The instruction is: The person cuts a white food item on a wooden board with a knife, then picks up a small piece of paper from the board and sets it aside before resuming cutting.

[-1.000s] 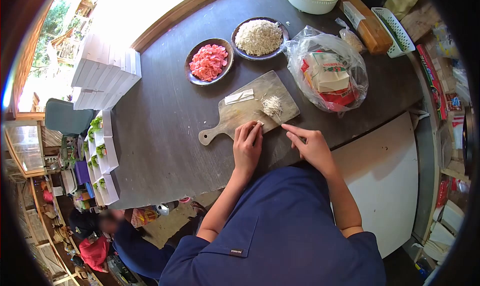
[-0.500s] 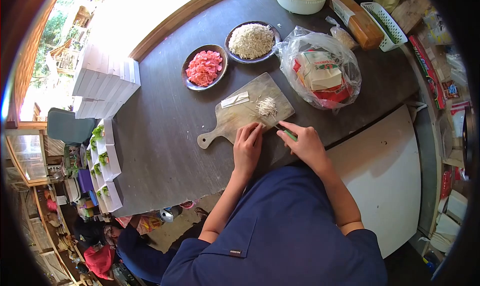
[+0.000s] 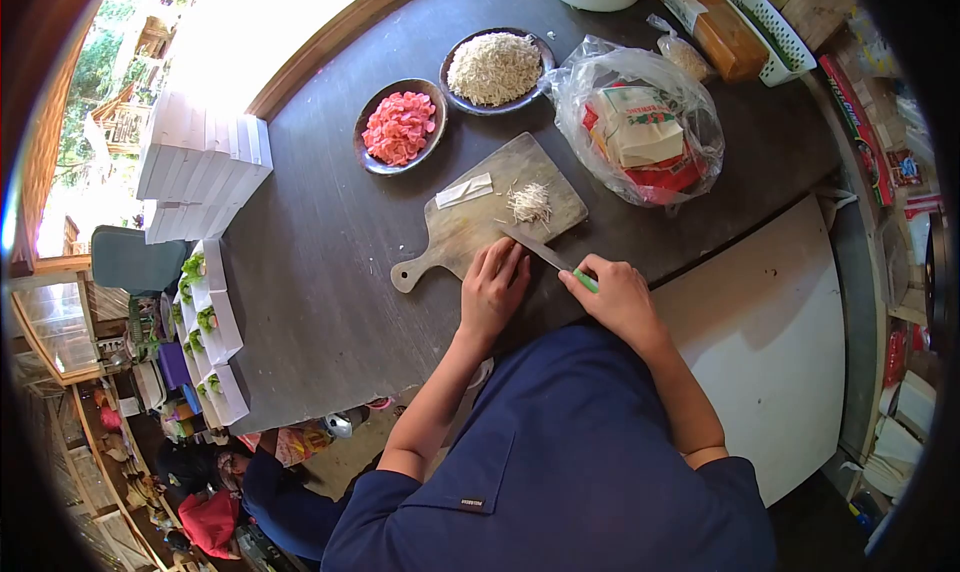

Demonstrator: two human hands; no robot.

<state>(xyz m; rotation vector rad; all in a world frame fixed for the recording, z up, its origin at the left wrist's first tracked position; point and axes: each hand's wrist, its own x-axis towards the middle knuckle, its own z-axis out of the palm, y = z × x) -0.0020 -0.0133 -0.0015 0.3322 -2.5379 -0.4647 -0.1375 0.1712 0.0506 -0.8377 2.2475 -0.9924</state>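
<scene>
My right hand (image 3: 617,294) is closed around the green handle of a knife (image 3: 541,248). Its blade points left over the near part of a wooden cutting board (image 3: 470,234), with the tip close to my left fingertips. My left hand (image 3: 493,290) rests at the board's near edge with its fingers curled down and together; anything beneath them is hidden. On the board lie a small heap of thin pale shreds (image 3: 529,203) and, to its left, flat whitish strips (image 3: 464,190).
Beyond the board stand a bowl of pink slices (image 3: 399,129) and a bowl of pale shreds (image 3: 493,69). A clear plastic bag (image 3: 640,137) with packets lies at right. Stacked white boxes (image 3: 205,162) and white boxes with greens (image 3: 215,337) line the left edge. Another person (image 3: 285,507) is at lower left.
The knife has swung from among the shreds to lie flatter, its blade now pointing left toward my left fingers. My right hand has shifted slightly right and down. The view has tilted a little.
</scene>
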